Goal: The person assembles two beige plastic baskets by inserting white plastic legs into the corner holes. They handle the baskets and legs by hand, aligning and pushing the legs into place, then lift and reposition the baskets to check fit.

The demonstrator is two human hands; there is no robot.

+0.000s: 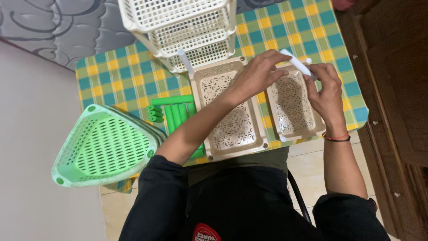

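My left hand (257, 71) and my right hand (326, 91) both hold a short white plastic tube (296, 62) above the right beige perforated tray (292, 107). A second beige tray (225, 111) lies to its left, partly under my left forearm. A white tube (185, 61) stands upright at that tray's far corner. My right wrist wears a red and black band.
A cream multi-tier basket rack (187, 27) stands at the back of the checked green, yellow and blue tablecloth (120, 71). Green tubes (174, 111) lie beside a stack of green triangular trays (102, 147). Wooden furniture (392, 89) is at the right.
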